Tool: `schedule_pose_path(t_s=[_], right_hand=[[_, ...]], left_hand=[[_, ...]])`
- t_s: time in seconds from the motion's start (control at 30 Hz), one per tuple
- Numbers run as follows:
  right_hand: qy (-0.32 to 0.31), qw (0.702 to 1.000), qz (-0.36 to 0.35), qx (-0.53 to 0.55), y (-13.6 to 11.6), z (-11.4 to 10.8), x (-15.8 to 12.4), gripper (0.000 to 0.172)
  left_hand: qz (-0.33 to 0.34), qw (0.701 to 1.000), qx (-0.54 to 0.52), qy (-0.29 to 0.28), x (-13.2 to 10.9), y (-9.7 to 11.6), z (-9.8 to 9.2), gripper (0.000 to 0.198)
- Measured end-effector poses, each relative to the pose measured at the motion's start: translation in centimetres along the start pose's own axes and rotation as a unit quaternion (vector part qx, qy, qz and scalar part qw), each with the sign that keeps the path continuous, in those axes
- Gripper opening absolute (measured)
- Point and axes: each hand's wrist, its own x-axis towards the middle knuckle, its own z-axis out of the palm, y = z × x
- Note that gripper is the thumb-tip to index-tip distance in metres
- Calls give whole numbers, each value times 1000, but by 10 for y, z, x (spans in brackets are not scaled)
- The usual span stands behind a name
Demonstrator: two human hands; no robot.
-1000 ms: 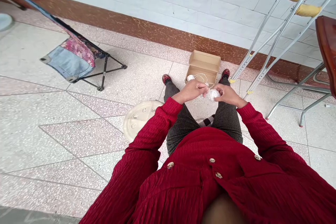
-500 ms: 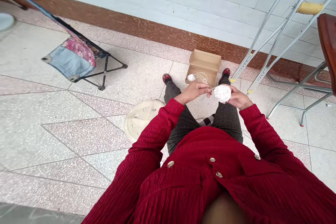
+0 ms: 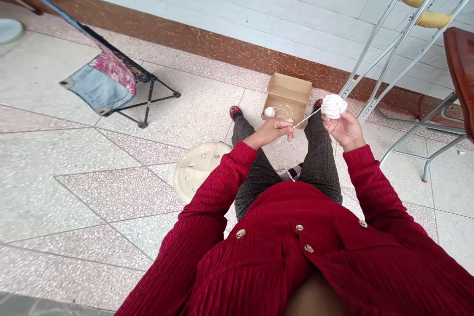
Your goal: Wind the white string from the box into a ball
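Observation:
A white ball of yarn (image 3: 334,106) is held up in the fingers of my right hand (image 3: 346,131), in front of the crutches. From the ball a taut white strand (image 3: 308,117) slants down to my left hand (image 3: 273,132), whose fingers pinch it. A loose end of yarn (image 3: 291,173) hangs below my left hand between my legs. Beyond the hands an open cardboard box (image 3: 289,90) sits on the floor. Inside it lie a smaller white yarn ball (image 3: 269,112) and loops of loose yarn.
Metal crutches (image 3: 392,44) with yellow pads lean at the right, beside a chair (image 3: 461,69) with metal legs. A folding chair (image 3: 103,84) stands at the left. A round cream-coloured lid-like object with holes (image 3: 181,177) is near my left leg. The tiled wall (image 3: 222,5) runs along the back.
My right hand has raised the yarn ball up and to the right, away from my left hand. The strand between them is longer, and a loose end now shows hanging below.

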Motion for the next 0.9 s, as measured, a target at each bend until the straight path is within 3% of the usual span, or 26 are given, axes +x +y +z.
schedule_pose_path(t_s=[0.13, 0.23, 0.3, 0.37, 0.43, 0.47, 0.5, 0.6, 0.7, 0.77, 0.9], right_hand=[[18, 999, -30, -40, -8, 5, 7, 39], [61, 981, -75, -166, -6, 12, 18, 39], [90, 941, -136, -295, -1, 14, 26, 43], [106, 872, -189, -439, 7, 12, 31, 46], [83, 810, -192, -547, 17, 8, 31, 45], [52, 801, -172, -572, 23, 5, 30, 45], [10, 809, -139, -571, 28, 2, 29, 45], [-164, 876, 16, -454, 39, -5, 20, 48], [-284, 895, 150, -311, 41, -7, 9, 54], [-295, 906, 174, -250, 38, -4, 1, 54], [-255, 946, 137, -146, 33, 4, -13, 62]], left_hand=[[-10, 1000, 7, -6, -2, -5, 1, 35], [-2, 999, 19, -34, 0, -4, 6, 38], [1, 998, 22, -51, 2, 0, 10, 40], [0, 998, 18, -60, 2, 5, 12, 41], [-3, 998, 9, -59, 2, 8, 9, 40], [-5, 999, 7, -52, 3, 9, 6, 39], [-7, 999, 9, -40, 3, 10, 3, 37], [-8, 1000, 25, 2, 5, 7, -6, 30], [-8, 1000, 19, 8, 9, 2, -6, 23], [-7, 1000, 6, 16, 12, -1, -4, 23], [-2, 999, -14, 42, 13, -10, 2, 30]])
